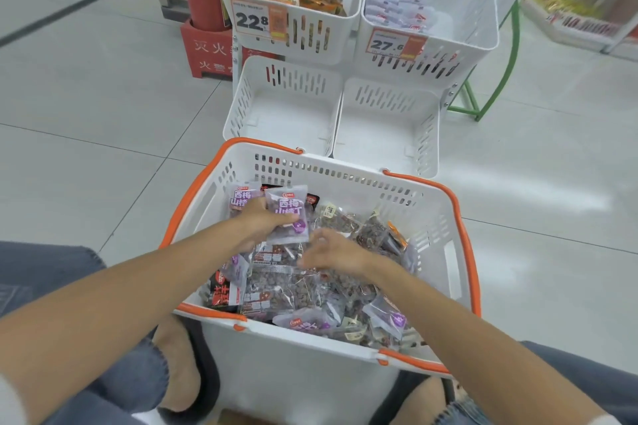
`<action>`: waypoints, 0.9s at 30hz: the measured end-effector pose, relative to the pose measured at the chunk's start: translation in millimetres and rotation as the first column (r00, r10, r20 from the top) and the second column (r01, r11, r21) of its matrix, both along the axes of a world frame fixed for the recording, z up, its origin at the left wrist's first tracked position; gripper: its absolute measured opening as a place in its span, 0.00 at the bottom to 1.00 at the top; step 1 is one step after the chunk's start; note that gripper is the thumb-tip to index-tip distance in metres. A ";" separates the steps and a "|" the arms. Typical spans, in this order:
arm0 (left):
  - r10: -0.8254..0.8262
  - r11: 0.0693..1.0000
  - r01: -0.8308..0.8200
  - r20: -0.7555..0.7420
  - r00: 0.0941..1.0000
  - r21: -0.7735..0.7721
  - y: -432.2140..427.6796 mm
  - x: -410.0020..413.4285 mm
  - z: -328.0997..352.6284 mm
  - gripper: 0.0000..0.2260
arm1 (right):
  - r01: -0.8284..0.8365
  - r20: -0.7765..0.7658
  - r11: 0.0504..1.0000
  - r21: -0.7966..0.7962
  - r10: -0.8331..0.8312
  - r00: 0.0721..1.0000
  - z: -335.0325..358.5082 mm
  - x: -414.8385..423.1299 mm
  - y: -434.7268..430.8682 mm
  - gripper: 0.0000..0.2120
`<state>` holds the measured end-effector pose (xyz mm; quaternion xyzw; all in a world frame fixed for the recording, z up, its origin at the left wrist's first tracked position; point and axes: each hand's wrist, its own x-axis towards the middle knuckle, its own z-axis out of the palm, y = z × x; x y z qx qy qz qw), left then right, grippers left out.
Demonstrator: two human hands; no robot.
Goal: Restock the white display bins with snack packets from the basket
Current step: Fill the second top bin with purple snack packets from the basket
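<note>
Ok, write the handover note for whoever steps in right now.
Left hand grips purple packets above the basket.
Right hand hovers blurred over the pile; grip unclear.
Upper left bin part stocked; upper right bin holds similar purple ones.
Lower left bin and lower right bin hold nothing.
Left to do: bin the held packets, then the remaining basket stock.

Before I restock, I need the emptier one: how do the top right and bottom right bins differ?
The top right bin is part filled with purple packets; the bottom right bin holds nothing. The top one carries a 27.6 price tag; the bottom one has none. Both are white with slotted walls.
</note>
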<state>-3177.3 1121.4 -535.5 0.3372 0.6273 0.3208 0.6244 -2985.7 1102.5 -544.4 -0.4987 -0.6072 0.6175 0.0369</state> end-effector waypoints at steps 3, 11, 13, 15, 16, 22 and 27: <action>0.051 0.999 -0.052 0.023 0.998 0.013 7.2 -13.3 -9.1 0.20 | -0.419 0.241 0.908 -0.007 0.408 0.881 -14.2 0.6 -28.0 0.18; 0.071 0.996 -0.062 0.152 0.986 -0.064 3.4 -20.0 -8.1 0.14 | -0.346 0.254 0.937 0.047 0.324 0.911 7.7 9.7 -4.7 0.23; 0.044 0.993 -0.025 0.166 0.985 -0.111 1.0 -19.7 -9.1 0.11 | -0.460 0.299 0.887 0.028 0.432 0.851 -4.6 0.0 -20.4 0.20; 0.006 0.992 0.016 0.167 0.986 -0.128 -2.9 -17.7 -4.9 0.04 | -0.450 0.289 0.878 0.166 0.393 0.873 -19.9 -7.5 -30.9 0.09; 0.003 0.991 0.020 0.175 0.985 -0.130 -4.7 -17.1 -1.6 0.04 | -0.380 0.284 0.895 0.235 0.311 0.907 -22.4 -6.8 -27.8 0.12; -0.130 0.988 0.150 0.319 0.939 -0.037 1.3 -11.4 9.7 0.22 | 0.312 -0.096 0.897 0.312 -0.297 0.950 31.2 18.5 22.7 0.11; -0.379 0.908 0.362 0.041 0.925 0.211 28.3 33.5 36.7 0.27 | 0.434 -0.268 0.829 0.354 -0.355 0.896 82.6 18.2 55.4 0.15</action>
